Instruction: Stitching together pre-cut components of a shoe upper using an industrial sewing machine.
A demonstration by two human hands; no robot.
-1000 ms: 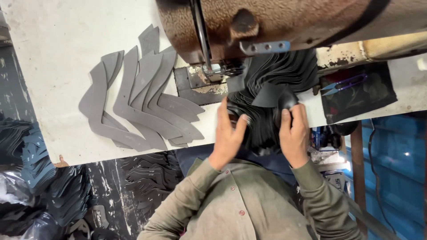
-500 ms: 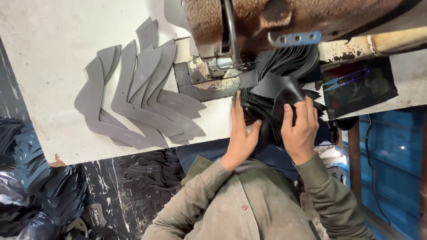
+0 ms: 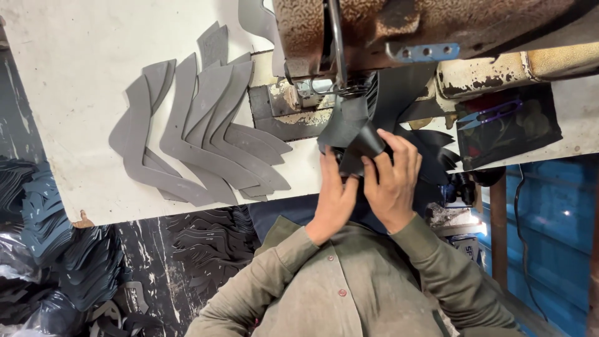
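Both my hands are at the front edge of the white table (image 3: pixel 75 75), under the head of a rusty sewing machine (image 3: pixel 399 31). My left hand (image 3: pixel 334 203) pinches the near edge of a folded black cut piece (image 3: pixel 349 128). My right hand (image 3: pixel 394 181) grips the same piece from the right, fingers curled over its fold. The piece's far end lies under the needle and presser foot (image 3: pixel 337 87). More black pieces (image 3: pixel 437 150) fan out behind my right hand, partly hidden by it.
Several grey curved cut pieces (image 3: pixel 199 137) lie fanned on the table to the left. A dark tray (image 3: pixel 530 134) with purple snips (image 3: pixel 493 112) sits at the right. Heaps of black pieces (image 3: pixel 56 249) lie on the floor, lower left.
My hands have drawn closer together and folded the black piece, bringing it up to the presser foot. The view has shifted, so the machine now sits further right.
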